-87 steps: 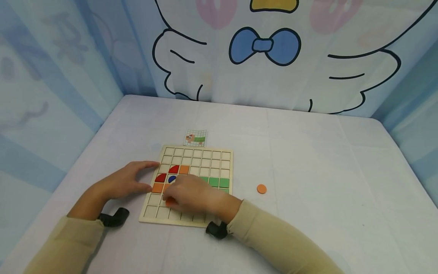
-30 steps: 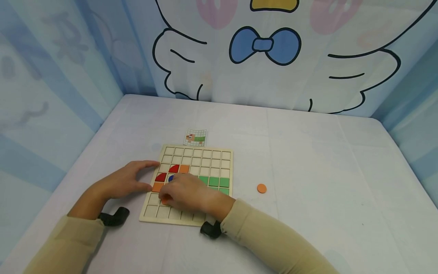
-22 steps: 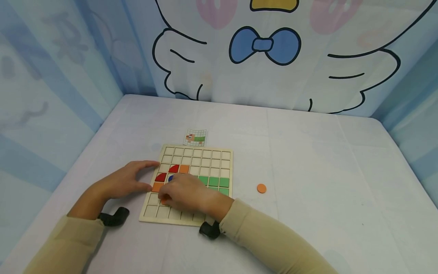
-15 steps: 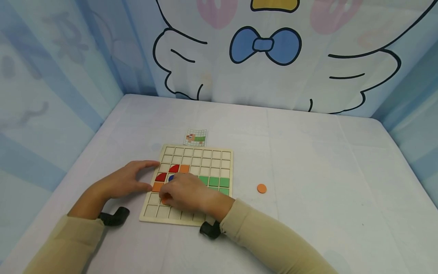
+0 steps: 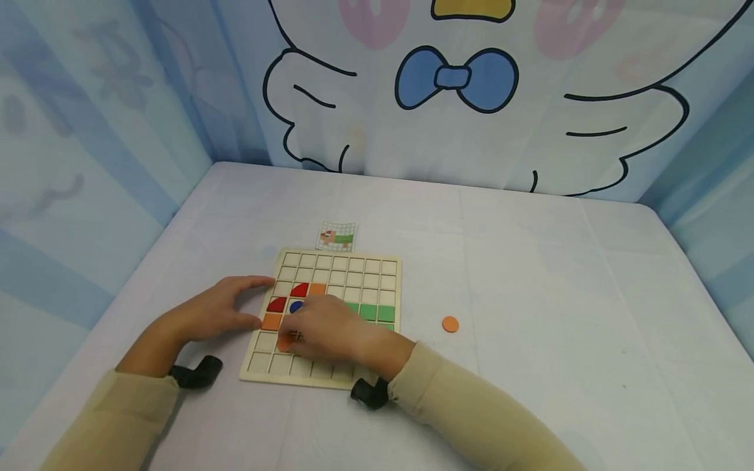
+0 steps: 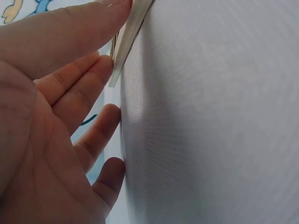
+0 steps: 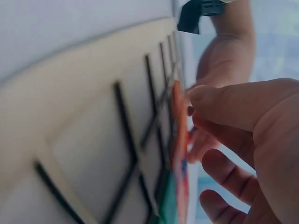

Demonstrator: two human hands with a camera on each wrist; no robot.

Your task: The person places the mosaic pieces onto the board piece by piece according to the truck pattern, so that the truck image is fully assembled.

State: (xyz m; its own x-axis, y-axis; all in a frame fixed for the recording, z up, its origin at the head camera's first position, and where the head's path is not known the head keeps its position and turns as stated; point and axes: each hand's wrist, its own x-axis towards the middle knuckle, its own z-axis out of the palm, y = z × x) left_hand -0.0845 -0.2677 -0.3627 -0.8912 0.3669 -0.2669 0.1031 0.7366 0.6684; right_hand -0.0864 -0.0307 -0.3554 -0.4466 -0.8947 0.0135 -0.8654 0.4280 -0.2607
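A light wooden grid board (image 5: 268, 374) lies on the table. My left hand (image 5: 213, 313) touches its left edge with thumb and fingertips spread apart; in the left wrist view the thumb (image 6: 70, 35) meets the board's edge. My right hand (image 5: 330, 329) is low over the board's lower left, hiding several middle cells. An orange piece (image 5: 284, 344) shows in the second column just left of its fingertips, and the right wrist view has the thumb (image 7: 219, 103) right by orange pieces (image 7: 176, 99). Red pieces (image 5: 276, 305), a blue piece (image 5: 296, 306) and green squares (image 5: 368, 314) sit in other cells.
A loose orange disc (image 5: 450, 324) lies right of the board. Beyond the board's far edge is a small pattern card (image 5: 337, 237) with a coloured grid picture. A printed curtain (image 5: 377, 131) stands behind the table.
My right hand first shifted left with the orange piece; in the last half second it has drawn back slightly right, while the piece stays in place. My left hand has not moved.
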